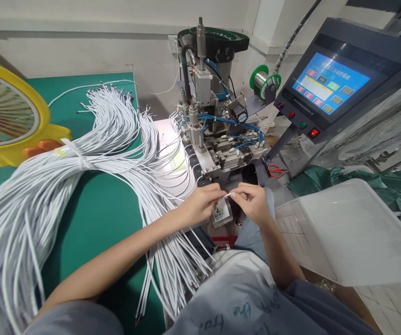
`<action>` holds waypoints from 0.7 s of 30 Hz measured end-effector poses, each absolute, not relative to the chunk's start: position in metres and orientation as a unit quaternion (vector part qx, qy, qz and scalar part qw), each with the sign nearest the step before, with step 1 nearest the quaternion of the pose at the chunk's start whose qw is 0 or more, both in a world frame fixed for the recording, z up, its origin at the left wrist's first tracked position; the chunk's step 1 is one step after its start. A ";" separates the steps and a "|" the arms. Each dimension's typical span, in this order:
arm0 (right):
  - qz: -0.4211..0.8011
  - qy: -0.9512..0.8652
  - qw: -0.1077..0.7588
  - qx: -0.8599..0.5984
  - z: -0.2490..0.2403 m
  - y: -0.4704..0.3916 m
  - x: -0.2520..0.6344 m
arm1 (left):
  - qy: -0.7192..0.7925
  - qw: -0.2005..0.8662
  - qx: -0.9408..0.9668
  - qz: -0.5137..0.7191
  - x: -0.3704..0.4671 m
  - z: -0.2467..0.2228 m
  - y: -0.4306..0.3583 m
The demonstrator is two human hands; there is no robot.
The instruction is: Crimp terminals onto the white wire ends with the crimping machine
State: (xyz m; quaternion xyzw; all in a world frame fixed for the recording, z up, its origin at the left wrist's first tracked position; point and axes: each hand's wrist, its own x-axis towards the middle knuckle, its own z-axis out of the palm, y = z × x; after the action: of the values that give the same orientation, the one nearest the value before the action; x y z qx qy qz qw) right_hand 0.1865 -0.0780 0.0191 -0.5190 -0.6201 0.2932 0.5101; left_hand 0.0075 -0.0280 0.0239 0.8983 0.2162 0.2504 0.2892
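Between my two hands a short stretch of white cable (227, 195) shows, in front of the machine. My left hand (203, 203) pinches it from the left, thumb and fingers pressed together. From the right, my right hand (251, 203) grips the same cable with closed fingertips. Its end is too small to make out. A large bundle of white cables (116, 160), tied with a white strip, lies to the left of my hands. Just beyond them stands the machine (217, 149) with metal clamps and blue tubes.
A yellow fan (43, 111) stands at the left on the green table (112, 204). Right of the machine are a control screen (331, 81), a solder spool (262, 83) and red-handled scissors (275, 170). A white bin (357, 232) is at the right.
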 end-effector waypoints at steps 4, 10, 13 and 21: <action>0.329 -0.554 0.559 -0.522 0.008 -0.079 0.175 | 0.216 0.289 0.887 0.288 0.010 0.021 -0.031; 0.199 -0.584 0.547 -0.566 0.008 -0.083 0.168 | 0.219 0.157 0.934 0.236 0.007 0.021 -0.029; 0.210 -0.651 0.465 -0.562 0.017 -0.081 0.177 | 0.194 0.022 0.966 0.172 0.003 0.023 -0.026; 0.350 -0.631 0.459 -0.518 0.008 -0.068 0.188 | 0.221 0.109 0.954 0.169 0.005 0.019 -0.025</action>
State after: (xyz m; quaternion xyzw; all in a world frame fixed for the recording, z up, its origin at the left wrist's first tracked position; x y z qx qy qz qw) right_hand 0.1877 -0.0682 0.0077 -0.5181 -0.6315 0.3501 0.4586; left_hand 0.0053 -0.0251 0.0190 0.9542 0.2210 0.1691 0.1095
